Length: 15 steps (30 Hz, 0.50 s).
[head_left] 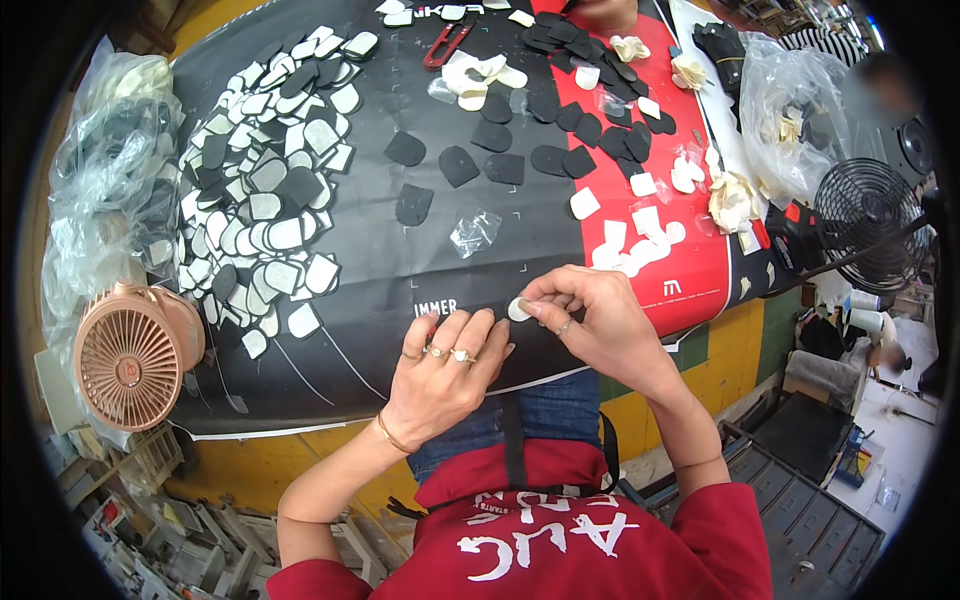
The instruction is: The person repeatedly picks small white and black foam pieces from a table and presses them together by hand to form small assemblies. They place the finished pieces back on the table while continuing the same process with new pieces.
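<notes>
- White rounded pad (517, 309): pinched between the thumb and fingers of the right grip (605, 320), above the near edge of the desk.
- Desk (370, 265), topped with a black mat crossed by a red band: beneath and beyond both grips.
- Heap of black and white arch-shaped pads (265, 206): left of the left grip (443, 380) and farther out, many overlapping.
- Clear plastic bags (105, 210): well left of the left grip, past the heap.
- Single clear bag (778, 85), cream petals showing through: far beyond the right grip, toward its right.
- Copper-coloured fan (135, 350): well left of the left grip.
- Black wire-caged fan (870, 225): well right of the right grip.
- Left grip itself: fingers bent, back upward, near the right grip; whether it holds anything, I cannot tell.
- Cream fabric flower (733, 203): beyond the right grip, to its right.
- Crumpled clear plastic (475, 232): beyond the gap between the grips.
- Red-framed tool (447, 45): far beyond the grips.
- Loose black pads (458, 167): scattered beyond the grips, some reaching the red band.
- Loose white pads (643, 218): beyond the right grip, mostly on the red band.
</notes>
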{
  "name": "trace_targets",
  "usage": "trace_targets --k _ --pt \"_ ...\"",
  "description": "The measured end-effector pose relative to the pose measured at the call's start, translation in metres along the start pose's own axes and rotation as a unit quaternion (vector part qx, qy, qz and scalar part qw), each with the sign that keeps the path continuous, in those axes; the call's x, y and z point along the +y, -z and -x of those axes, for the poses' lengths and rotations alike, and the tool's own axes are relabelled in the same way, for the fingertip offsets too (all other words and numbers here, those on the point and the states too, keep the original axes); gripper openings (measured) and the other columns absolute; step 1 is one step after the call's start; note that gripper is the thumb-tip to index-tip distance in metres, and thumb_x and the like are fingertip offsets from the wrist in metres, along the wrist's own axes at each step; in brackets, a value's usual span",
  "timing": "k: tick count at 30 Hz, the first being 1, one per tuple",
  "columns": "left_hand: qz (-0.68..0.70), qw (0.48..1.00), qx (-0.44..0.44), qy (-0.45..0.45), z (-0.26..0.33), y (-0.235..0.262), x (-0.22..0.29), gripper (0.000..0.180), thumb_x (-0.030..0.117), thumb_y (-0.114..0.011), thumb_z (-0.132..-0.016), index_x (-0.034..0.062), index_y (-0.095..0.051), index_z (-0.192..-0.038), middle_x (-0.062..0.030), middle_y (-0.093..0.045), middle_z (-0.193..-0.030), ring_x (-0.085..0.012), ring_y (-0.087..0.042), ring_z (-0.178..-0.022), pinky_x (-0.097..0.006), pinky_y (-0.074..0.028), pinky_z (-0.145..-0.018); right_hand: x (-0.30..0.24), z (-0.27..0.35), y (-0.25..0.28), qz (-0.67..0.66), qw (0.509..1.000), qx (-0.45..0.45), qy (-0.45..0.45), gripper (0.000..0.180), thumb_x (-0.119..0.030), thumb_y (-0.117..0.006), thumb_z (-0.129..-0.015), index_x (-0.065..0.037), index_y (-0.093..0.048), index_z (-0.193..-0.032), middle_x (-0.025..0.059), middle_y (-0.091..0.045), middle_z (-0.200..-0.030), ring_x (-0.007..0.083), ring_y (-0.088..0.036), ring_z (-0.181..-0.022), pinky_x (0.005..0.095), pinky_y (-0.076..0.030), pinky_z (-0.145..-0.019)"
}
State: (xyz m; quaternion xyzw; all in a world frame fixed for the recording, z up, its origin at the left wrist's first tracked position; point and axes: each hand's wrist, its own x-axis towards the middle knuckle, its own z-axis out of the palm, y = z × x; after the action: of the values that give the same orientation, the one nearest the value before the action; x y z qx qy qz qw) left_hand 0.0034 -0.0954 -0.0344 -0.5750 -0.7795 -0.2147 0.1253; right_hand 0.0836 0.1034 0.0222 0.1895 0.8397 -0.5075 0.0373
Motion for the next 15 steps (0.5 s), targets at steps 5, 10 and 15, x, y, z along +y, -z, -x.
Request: trace_targets --k 5,10,15 --pt "0.004 1.0 -0.006 0.004 -0.0013 0.0016 0.0006 0.03 0.027 -0.077 -0.083 0.0136 -0.071 -0.108 -0.0009 -0.061 -0.114 -0.0164 -0.059 -0.106 -0.04 -0.037 -0.102 0.0006 -0.0027 0.0014 0.006 1.0 -0.011 -0.015 0.014 -0.007 -0.071 -0.093 0.006 -0.071 -0.099 0.0077 -0.07 -0.079 0.0089 -0.063 -0.067 0.026 -0.053 -0.063" --pt "0.025 1.0 -0.012 0.014 -0.0032 0.0027 0.0008 0.037 0.023 -0.083 -0.076 0.0148 -0.072 -0.111 -0.0014 -0.063 -0.114 -0.0186 -0.06 -0.105 -0.041 -0.037 -0.102 0.0002 -0.0031 0.0003 0.009 1.0 -0.006 -0.013 0.014 -0.005 -0.071 -0.093 0.007 -0.071 -0.099 0.0073 -0.068 -0.077 0.0082 -0.062 -0.065 0.0262 -0.052 -0.061" --pt "0.024 0.999 -0.027 0.01 -0.0067 0.0034 -0.0006 0.039 0.023 -0.081 -0.077 0.0153 -0.072 -0.115 -0.0017 -0.062 -0.116 -0.0188 -0.059 -0.105 -0.041 -0.035 -0.103 -0.0006 -0.0034 -0.0007 0.02 1.0 -0.003 -0.01 0.013 -0.004 -0.07 -0.093 0.007 -0.07 -0.099 0.0082 -0.067 -0.075 0.0091 -0.061 -0.063 0.027 -0.05 -0.059"
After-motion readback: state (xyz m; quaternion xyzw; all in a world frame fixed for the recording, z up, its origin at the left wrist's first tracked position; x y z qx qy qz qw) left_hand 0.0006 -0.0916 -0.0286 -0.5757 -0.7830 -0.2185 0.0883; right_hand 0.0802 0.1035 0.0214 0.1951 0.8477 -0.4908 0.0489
